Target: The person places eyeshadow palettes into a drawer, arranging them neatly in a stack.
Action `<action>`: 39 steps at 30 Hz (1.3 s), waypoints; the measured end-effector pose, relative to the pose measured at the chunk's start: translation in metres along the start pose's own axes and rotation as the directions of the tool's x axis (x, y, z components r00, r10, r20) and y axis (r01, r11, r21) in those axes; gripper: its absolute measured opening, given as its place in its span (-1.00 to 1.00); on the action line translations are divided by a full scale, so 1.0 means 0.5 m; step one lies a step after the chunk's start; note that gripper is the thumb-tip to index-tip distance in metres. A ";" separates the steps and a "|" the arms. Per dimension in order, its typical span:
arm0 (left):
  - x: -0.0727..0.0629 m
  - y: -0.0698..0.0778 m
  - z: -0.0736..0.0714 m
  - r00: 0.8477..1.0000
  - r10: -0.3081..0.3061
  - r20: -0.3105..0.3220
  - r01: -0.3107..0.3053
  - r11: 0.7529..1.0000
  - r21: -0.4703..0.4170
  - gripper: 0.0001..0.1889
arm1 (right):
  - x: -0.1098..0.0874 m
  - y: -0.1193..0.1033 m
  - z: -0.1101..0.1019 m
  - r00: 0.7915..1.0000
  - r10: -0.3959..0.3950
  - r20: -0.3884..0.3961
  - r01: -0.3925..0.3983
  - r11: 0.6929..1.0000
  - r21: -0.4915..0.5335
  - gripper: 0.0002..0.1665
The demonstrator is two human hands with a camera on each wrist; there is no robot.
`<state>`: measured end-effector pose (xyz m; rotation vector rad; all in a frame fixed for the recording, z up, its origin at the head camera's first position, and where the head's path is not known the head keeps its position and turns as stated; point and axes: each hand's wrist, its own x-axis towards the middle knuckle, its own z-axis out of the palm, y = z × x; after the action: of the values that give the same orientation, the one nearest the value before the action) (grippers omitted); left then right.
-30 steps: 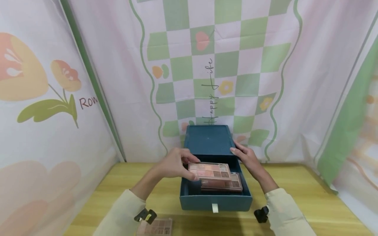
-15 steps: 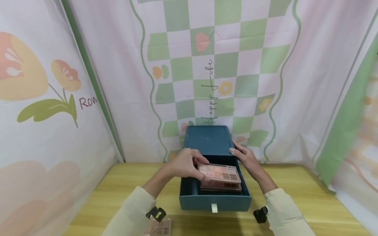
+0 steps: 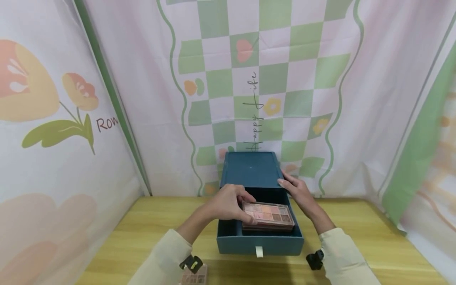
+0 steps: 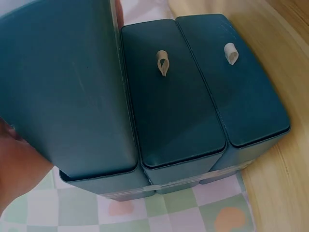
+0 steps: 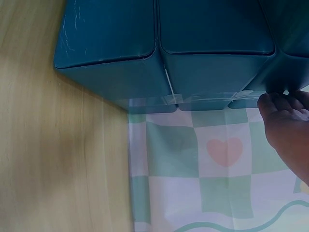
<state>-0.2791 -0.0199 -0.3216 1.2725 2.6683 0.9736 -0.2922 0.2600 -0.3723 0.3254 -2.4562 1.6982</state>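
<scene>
An eyeshadow palette (image 3: pixel 268 211) lies level over at least one more palette in the pulled-out top drawer (image 3: pixel 260 243) of a dark teal drawer unit (image 3: pixel 251 168). My left hand (image 3: pixel 228 204) pinches its left end, thumb at the near edge and fingers at the far edge. In the left wrist view, part of this hand (image 4: pixel 19 166) appears beside the drawer; the palettes are hidden there. My right hand (image 3: pixel 298 192) rests on the unit's right front corner, thumb on top and fingers along the side. Fingers of that hand touch the upper tier in the right wrist view.
Another eyeshadow palette (image 3: pixel 195 275) lies on the wooden table (image 3: pixel 156 221), partly behind the left wrist. Two shut lower drawers with loop tabs, one being the middle drawer (image 4: pixel 176 106), sit below. A printed curtain (image 3: pixel 221 85) hangs behind the unit.
My left hand has moved right and down with the palette, bringing it from a raised position onto the palettes in the drawer. The right hand has stayed in place.
</scene>
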 end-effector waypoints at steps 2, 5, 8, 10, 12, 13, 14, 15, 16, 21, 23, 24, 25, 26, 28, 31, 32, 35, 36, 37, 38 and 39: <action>0.000 0.000 0.001 1.000 0.000 -0.002 0.000 1.000 -0.002 -0.52 | -0.001 -0.001 0.000 1.000 -0.003 -0.001 0.003 1.000 0.003 -0.17; -0.001 0.000 0.002 1.000 -0.008 0.008 0.008 1.000 0.007 -0.51 | -0.002 -0.001 0.000 1.000 -0.006 -0.001 0.006 1.000 0.007 -0.17; -0.004 0.000 0.004 0.999 -0.024 0.027 0.023 0.999 0.029 -0.49 | -0.002 -0.001 0.000 1.000 0.000 0.005 0.000 1.000 0.007 -0.16; -0.007 -0.001 0.005 0.999 -0.021 0.041 0.019 0.998 0.056 -0.47 | -0.002 0.000 0.001 1.000 0.007 0.008 -0.007 1.000 0.006 -0.16; -0.008 -0.002 0.006 0.999 -0.010 0.053 0.006 0.997 0.076 -0.45 | -0.002 0.000 0.001 1.000 0.012 0.008 -0.012 1.000 0.005 -0.16; -0.008 -0.002 0.006 0.998 -0.002 0.058 -0.003 0.996 0.085 -0.44 | -0.001 0.000 0.001 1.000 0.013 0.008 -0.013 1.000 0.006 -0.16; -0.009 -0.001 0.005 0.998 0.007 0.061 -0.013 0.995 0.095 -0.44 | -0.001 0.001 0.001 1.000 0.013 0.007 -0.013 1.000 0.007 -0.16; -0.009 -0.001 0.005 0.998 0.016 0.062 -0.022 0.994 0.105 -0.43 | -0.001 0.001 0.001 1.000 0.014 0.006 -0.014 1.000 0.009 -0.16; -0.010 -0.001 0.005 0.998 0.022 0.064 -0.029 0.994 0.109 -0.43 | 0.000 0.001 0.001 1.000 0.014 0.006 -0.014 1.000 0.012 -0.16; -0.013 0.001 0.006 0.997 0.017 0.076 -0.027 0.990 0.139 -0.37 | -0.001 0.003 0.002 1.000 0.022 0.014 -0.022 1.000 0.015 -0.14; -0.015 0.001 0.008 0.996 0.002 0.086 -0.016 0.987 0.162 -0.34 | -0.002 0.005 0.004 0.999 0.029 0.017 -0.029 1.000 0.010 -0.14; -0.015 0.002 0.009 0.996 -0.004 0.091 -0.013 0.984 0.180 -0.33 | -0.002 0.006 0.004 0.999 0.032 0.018 -0.032 0.999 0.007 -0.14; -0.016 0.002 0.011 0.996 -0.007 0.094 -0.012 0.980 0.200 -0.33 | -0.002 0.007 0.005 0.999 0.034 0.019 -0.034 0.999 0.006 -0.14; -0.016 0.002 0.012 0.995 -0.009 0.095 -0.012 0.976 0.218 -0.33 | -0.003 0.007 0.006 0.999 0.036 0.017 -0.036 0.999 0.004 -0.14; -0.018 0.003 0.013 0.996 -0.007 0.087 -0.015 0.968 0.251 -0.33 | -0.002 0.008 0.006 0.999 0.038 0.012 -0.038 0.999 0.004 -0.14; -0.025 0.001 0.011 0.999 0.016 0.052 -0.029 0.964 0.266 -0.37 | -0.001 0.006 0.006 0.999 0.040 0.008 -0.040 0.999 0.007 -0.14; -0.028 -0.001 0.009 0.999 0.024 0.036 -0.032 0.967 0.254 -0.38 | -0.001 0.005 0.006 0.999 0.040 0.006 -0.040 0.999 0.007 -0.14; -0.040 -0.009 0.002 0.999 0.049 -0.010 -0.046 0.981 0.189 -0.42 | -0.002 0.002 0.006 0.999 0.039 0.007 -0.039 0.999 0.004 -0.14; -0.044 -0.011 -0.001 0.998 0.056 -0.021 -0.052 0.986 0.158 -0.43 | -0.002 0.001 0.005 0.999 0.037 0.008 -0.037 0.999 0.003 -0.14; -0.048 -0.013 -0.003 0.997 0.065 -0.032 -0.060 0.990 0.127 -0.44 | -0.002 0.000 0.005 0.999 0.034 0.007 -0.034 0.999 0.004 -0.14; -0.051 -0.015 -0.005 0.997 0.072 -0.042 -0.068 0.993 0.092 -0.45 | -0.002 -0.001 0.004 0.999 0.031 0.006 -0.031 1.000 0.004 -0.14; -0.055 -0.016 -0.008 0.995 0.083 -0.053 -0.080 0.995 0.067 -0.47 | -0.002 -0.001 0.004 1.000 0.028 0.005 -0.028 1.000 0.004 -0.14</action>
<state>-0.2674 -0.0449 -0.3292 1.3978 2.7308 0.9526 -0.2911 0.2580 -0.3725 0.2979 -2.4729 1.7154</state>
